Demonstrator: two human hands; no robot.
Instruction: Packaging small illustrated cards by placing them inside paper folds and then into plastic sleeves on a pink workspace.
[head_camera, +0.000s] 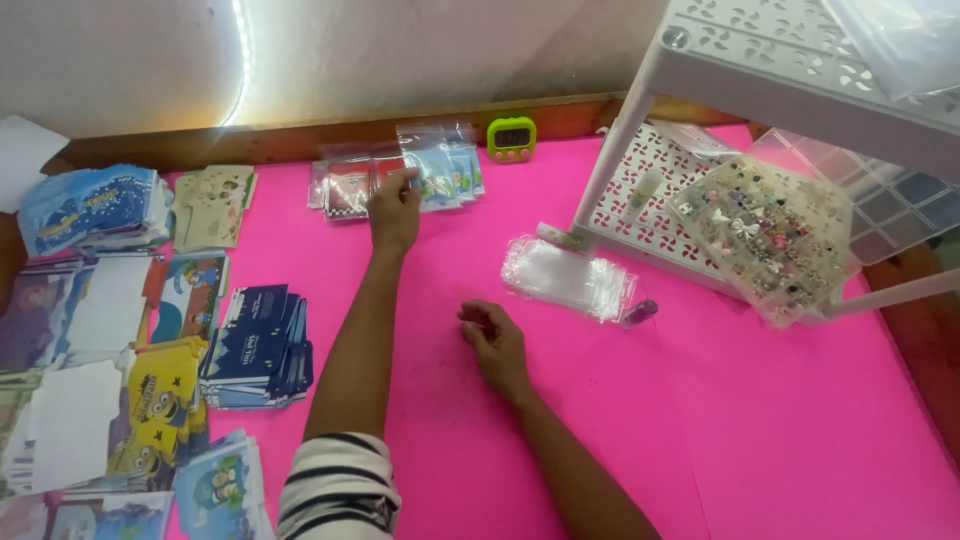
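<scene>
Hands, two, bare, both over the pink mat (700, 430).

Left hand (394, 210): arm stretched away from the body, fingertips pinched on the edge of a small clear packet (432, 172) in the row of sealed packets (395, 180) along the mat's far edge. Closed on that packet, as far as the view shows.

Right hand (495, 345): resting near the mat's middle, fingers curled inward. Whether anything small lies inside them cannot be told.

Items, left to right, placed against the mat:
- Stacks of printed card sleeves (150, 340), blue, yellow and white, beyond the mat's left edge and overlapping it.
- Green timer (512, 138), at the far edge, just beside the packets.
- Loose pile of empty clear bags (566, 278), right of the right hand.
- White lattice shelf (800, 60), standing on the mat's right part.
- Clear bead organiser (770, 235), tilted against the shelf's lower tier.

Risks, as judged: the packets overlap, so lifting one may drag its neighbours out of line. The slick bags may slide if brushed. The organiser leans, and a knock to the shelf could spill its small pieces.
</scene>
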